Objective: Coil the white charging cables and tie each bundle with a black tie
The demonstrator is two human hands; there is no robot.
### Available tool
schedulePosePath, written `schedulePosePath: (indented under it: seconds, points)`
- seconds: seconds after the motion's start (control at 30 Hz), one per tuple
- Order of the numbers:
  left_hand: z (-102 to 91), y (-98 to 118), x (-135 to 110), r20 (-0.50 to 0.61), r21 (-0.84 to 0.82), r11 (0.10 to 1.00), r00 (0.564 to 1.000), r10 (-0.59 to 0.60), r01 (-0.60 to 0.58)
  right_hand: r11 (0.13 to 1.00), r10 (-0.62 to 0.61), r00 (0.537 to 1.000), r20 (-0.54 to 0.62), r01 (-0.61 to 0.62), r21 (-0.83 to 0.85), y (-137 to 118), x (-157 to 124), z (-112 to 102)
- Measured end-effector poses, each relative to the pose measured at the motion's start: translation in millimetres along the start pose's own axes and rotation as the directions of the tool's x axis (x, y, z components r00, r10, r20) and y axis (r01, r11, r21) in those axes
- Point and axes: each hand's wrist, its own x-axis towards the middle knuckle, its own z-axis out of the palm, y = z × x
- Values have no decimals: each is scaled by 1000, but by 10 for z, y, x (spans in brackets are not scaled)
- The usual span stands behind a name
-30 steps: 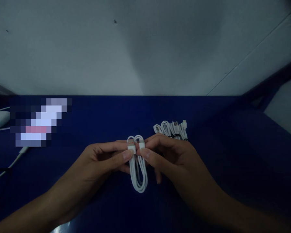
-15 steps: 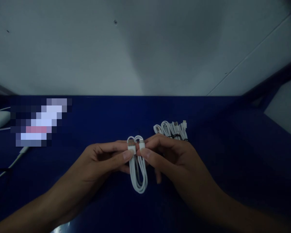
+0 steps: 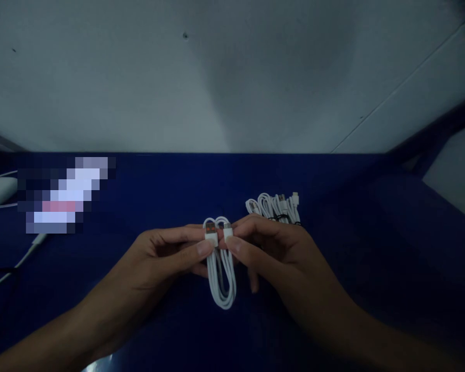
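A white USB cable [image 3: 225,298], wound into a narrow looped bundle, hangs between my two hands above the blue table. My left hand [image 3: 155,263] pinches it just below the wide USB plug, thumb in front and fingers behind. With thumb and fingers, my right hand [image 3: 282,253] grips the bundle beside the smaller metal-tipped plug. Both plugs point up, side by side, and the loop dangles below the thumbs. Beyond my right hand lie several more coiled white cables [image 3: 266,205] with dark ties, their lower parts hidden behind that hand.
On the left, a blurred-out lit device [image 3: 75,194] has a white cord [image 3: 23,261] running from its near end. A rounded white object [image 3: 0,191] sits at the far left. The blue tabletop [image 3: 178,186] meets a pale wall [image 3: 120,93] at the back.
The wide plug's metal end shows more clearly now, with orange-looking openings. Both hands keep the same grip and have hardly moved.
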Motion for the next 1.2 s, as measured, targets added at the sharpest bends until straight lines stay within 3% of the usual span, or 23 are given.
schedulePosePath:
  seconds: [1.2]
  points:
    - [-55, -44, 12, -12, 11, 1000, 1000, -8, 8, 1000, -2, 1000, 22, 2, 28, 17, 15, -9]
